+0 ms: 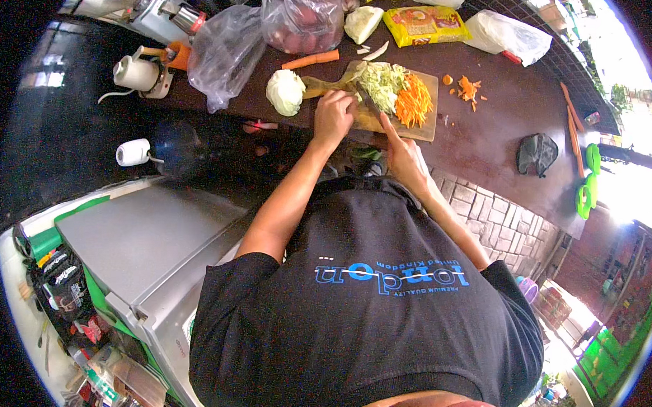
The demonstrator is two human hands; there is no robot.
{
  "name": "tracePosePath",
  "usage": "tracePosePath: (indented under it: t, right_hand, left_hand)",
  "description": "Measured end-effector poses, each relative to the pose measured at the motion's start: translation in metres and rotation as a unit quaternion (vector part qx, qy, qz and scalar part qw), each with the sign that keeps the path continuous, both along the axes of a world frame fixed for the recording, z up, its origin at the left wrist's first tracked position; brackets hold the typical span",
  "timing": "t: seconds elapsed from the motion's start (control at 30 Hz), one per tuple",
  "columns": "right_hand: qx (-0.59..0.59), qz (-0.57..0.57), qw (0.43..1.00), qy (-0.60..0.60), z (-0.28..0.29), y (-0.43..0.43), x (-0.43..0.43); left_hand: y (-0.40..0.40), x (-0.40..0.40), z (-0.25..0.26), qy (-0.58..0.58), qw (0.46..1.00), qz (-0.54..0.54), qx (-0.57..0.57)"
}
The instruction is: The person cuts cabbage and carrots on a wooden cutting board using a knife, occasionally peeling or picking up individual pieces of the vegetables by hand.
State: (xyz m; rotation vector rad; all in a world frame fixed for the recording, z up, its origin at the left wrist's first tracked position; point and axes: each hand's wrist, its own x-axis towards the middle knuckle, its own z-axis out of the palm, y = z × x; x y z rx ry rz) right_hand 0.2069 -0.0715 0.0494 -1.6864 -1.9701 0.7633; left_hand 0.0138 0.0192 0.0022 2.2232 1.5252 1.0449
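Note:
My right hand point(405, 152) is closed around the handle of a kitchen knife point(369, 99), its index finger stretched along the top. The blade lies at the left side of a pile of shredded cabbage point(382, 83) on a wooden cutting board point(431, 108). Shredded carrot point(414, 101) is heaped right of the cabbage. My left hand point(335, 114) rests with curled fingers on the board's left part, left of the blade; whether it holds a piece is hidden. A partly cut cabbage point(285, 92) sits just left of the board.
Behind the board lie a carrot point(310, 60), a cabbage chunk point(363, 24), a yellow noodle packet point(425, 25) and plastic bags point(226, 56). Carrot scraps point(468, 88) lie to the right, a dark crumpled item point(537, 154) farther off. A grey refrigerator point(149, 236) stands at lower left.

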Motion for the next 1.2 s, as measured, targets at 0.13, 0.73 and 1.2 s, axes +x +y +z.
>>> tracePosePath:
  t: [0.13, 0.73, 1.2]
  right_hand:
    - [-0.076, 0.017, 0.996, -0.031, 0.01, -0.002, -0.003]
    - [-0.046, 0.024, 0.998, -0.025, -0.012, 0.014, -0.017]
    - [-0.082, 0.028, 0.995, -0.058, -0.004, -0.011, 0.006]
  left_hand:
    - [0.0, -0.001, 0.002, 0.007, 1.0, -0.003, -0.011]
    - [0.001, 0.003, -0.006, -0.033, 0.999, 0.024, 0.002]
    - [-0.002, 0.0, -0.003, 0.02, 0.998, -0.002, 0.053]
